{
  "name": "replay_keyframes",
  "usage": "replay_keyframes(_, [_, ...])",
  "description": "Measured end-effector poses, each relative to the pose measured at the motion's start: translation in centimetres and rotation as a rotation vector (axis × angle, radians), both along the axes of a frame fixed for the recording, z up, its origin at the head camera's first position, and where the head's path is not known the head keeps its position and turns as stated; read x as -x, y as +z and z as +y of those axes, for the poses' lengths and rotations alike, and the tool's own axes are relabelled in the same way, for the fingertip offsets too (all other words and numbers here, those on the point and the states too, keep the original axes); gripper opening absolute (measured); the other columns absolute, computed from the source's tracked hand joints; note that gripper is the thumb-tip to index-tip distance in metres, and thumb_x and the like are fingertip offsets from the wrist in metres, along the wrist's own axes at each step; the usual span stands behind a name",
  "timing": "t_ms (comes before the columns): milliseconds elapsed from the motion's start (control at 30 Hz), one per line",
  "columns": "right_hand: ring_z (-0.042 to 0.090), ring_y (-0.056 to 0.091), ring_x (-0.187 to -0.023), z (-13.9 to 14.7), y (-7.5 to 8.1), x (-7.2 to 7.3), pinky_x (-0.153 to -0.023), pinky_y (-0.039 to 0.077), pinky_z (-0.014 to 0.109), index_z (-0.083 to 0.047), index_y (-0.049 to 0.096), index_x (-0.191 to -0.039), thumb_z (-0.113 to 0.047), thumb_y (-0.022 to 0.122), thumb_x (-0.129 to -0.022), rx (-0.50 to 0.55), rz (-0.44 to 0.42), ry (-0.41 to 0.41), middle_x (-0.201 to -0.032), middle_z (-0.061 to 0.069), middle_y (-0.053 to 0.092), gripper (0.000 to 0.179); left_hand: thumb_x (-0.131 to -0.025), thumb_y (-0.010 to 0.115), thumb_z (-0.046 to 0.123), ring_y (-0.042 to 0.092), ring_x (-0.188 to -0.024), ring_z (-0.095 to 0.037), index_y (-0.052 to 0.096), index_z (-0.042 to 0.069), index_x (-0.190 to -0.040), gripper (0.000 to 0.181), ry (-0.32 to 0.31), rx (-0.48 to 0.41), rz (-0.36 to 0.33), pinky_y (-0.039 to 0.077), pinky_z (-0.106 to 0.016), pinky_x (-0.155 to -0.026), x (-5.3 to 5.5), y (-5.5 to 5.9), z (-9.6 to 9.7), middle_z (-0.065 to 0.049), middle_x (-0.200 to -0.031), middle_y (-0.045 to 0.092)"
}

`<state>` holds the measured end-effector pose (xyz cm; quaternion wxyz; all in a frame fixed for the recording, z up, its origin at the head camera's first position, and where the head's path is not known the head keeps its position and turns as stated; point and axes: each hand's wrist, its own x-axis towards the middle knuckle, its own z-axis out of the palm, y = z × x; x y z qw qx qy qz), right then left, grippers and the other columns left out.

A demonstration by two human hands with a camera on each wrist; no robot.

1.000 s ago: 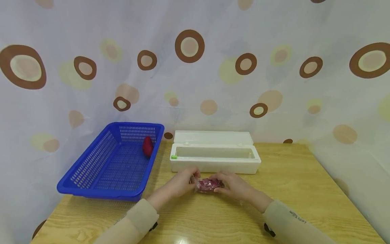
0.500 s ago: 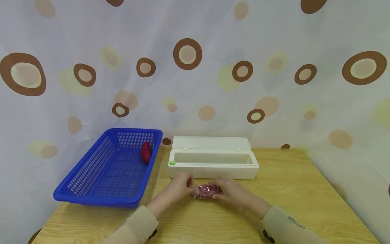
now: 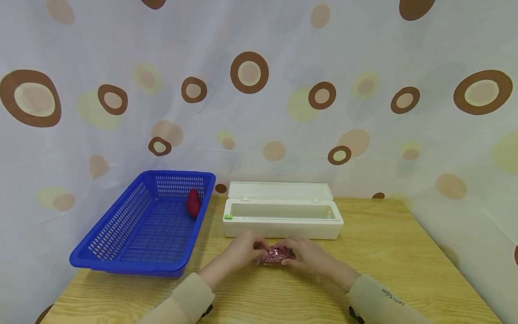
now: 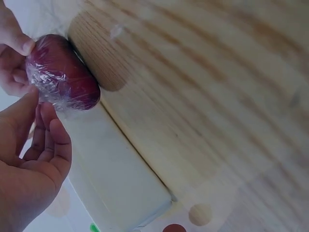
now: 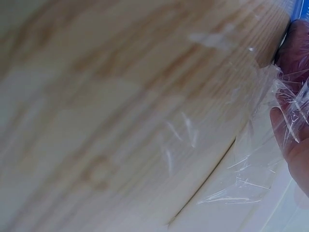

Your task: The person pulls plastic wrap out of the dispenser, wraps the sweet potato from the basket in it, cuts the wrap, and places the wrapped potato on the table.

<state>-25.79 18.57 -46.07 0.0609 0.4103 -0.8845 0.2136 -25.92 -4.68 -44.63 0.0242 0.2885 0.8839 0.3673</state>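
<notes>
A smooth, dark red oblong thing (image 3: 275,255), like a fruit or vegetable, lies wrapped in shiny cling film (image 4: 60,99) at mid-table. My left hand (image 3: 243,249) is at its left end; in the left wrist view the thumb and fingertips pinch the film against it. With thumb and fingers my right hand (image 3: 309,256) grips the right end. More clear film (image 5: 236,193) trails beside the right hand in the right wrist view. Just behind both hands stands a white cling film dispenser (image 3: 283,230), lid (image 3: 279,190) raised, a green slider (image 3: 228,217) at its left.
At left on the wooden table (image 3: 384,252) sits a blue plastic basket (image 3: 188,252) with perforated walls. Inside, against its right wall, lies another dark red oblong thing (image 3: 193,204). A curtain (image 3: 275,117) patterned with circles hangs behind the table.
My left hand has drawn in closer over the left end of the wrapped thing. The right hand keeps its grip. The whole head view has shifted slightly downward in frame.
</notes>
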Motion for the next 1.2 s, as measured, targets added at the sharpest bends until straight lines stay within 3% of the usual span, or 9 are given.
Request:
replay_keyframes(267, [0.017, 0.061, -0.101, 0.1, -0.1, 0.0, -0.085, 0.051, 0.035, -0.014, 0.059, -0.123, -0.028, 0.067, -0.086, 0.023, -0.011, 0.006, -0.115, 0.001, 0.063, 0.04, -0.08, 0.074, 0.011, 0.056, -0.072, -0.002, 0.076, 0.009, -0.089, 0.01, 0.005, 0.055, 0.037, 0.047, -0.016, -0.062, 0.1, 0.2, 0.3, 0.003, -0.083, 0.07])
replay_keyframes(467, [0.015, 0.06, -0.102, 0.3, -0.4, 0.0, -0.086, 0.051, 0.033, -0.014, 0.059, -0.123, -0.026, 0.068, -0.086, 0.024, -0.04, 0.003, -0.115, -0.002, 0.063, 0.04, -0.078, 0.076, 0.013, 0.051, -0.069, -0.002, 0.077, 0.009, -0.085, 0.009, 0.003, 0.08, 0.084, 0.044, -0.015, -0.059, -0.3, 0.0, 0.4, 0.002, -0.081, 0.063])
replay_keyframes(667, [0.014, 0.06, -0.102, 0.4, -0.1, -0.1, -0.085, 0.051, 0.033, -0.014, 0.058, -0.124, -0.028, 0.066, -0.088, 0.029, -0.056, 0.034, -0.114, -0.001, 0.064, 0.039, -0.076, 0.078, 0.015, 0.058, -0.094, -0.016, 0.077, 0.011, -0.081, 0.006, 0.006, 0.13, 0.153, 0.048, -0.024, -0.081, -0.5, -0.3, 0.3, -0.007, -0.105, 0.063])
replay_keyframes(767, [0.014, 0.06, -0.102, 0.5, 0.1, -0.2, -0.085, 0.051, 0.033, -0.014, 0.058, -0.125, -0.026, 0.068, -0.087, 0.023, -0.061, 0.043, -0.115, -0.001, 0.064, 0.042, -0.075, 0.079, 0.015, 0.06, -0.102, -0.02, 0.077, 0.012, -0.084, 0.009, 0.004, 0.1, 0.099, 0.049, -0.027, -0.087, -0.3, -0.4, 0.2, -0.007, -0.109, 0.067])
replay_keyframes(933, [0.018, 0.061, -0.105, 1.2, 0.3, -0.2, -0.088, 0.051, 0.037, -0.016, 0.054, -0.13, -0.028, 0.07, -0.084, 0.011, -0.08, 0.021, -0.121, 0.0, 0.062, 0.05, -0.076, 0.078, 0.015, 0.064, -0.093, -0.01, 0.076, 0.014, -0.09, 0.014, 0.007, 0.043, -0.013, 0.051, -0.022, -0.081, 0.1, -0.6, -0.1, 0.002, -0.095, 0.073])
replay_keyframes(1200, [0.024, 0.058, -0.11, 3.1, 0.0, -0.2, -0.096, 0.045, 0.045, -0.01, 0.053, -0.13, -0.037, 0.072, -0.08, -0.094, -0.014, -0.108, -0.124, 0.006, 0.061, 0.06, -0.075, 0.079, 0.018, 0.064, -0.095, -0.011, 0.075, 0.013, -0.093, 0.019, 0.016, 0.02, -0.107, 0.051, -0.024, -0.083, 0.3, -0.3, -0.5, 0.004, -0.094, 0.073])
